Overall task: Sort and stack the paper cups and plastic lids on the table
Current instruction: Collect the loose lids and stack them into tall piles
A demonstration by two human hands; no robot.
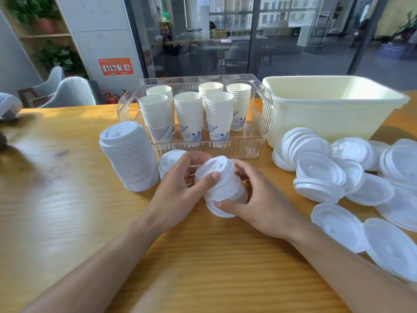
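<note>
White plastic lids; white paper cups printed with blue ornamental motifs; clear ribbed bin; pale yellow tub; honey-coloured wood-grain bench; red wall notice.

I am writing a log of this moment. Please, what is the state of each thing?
Left hand: grips held lid stack.
Right hand: grips it too.
Held lid stack: tilted.
Tall lid stack: standing.
Loose lids: scattered.
Paper cups: nested in clear bin.
</note>
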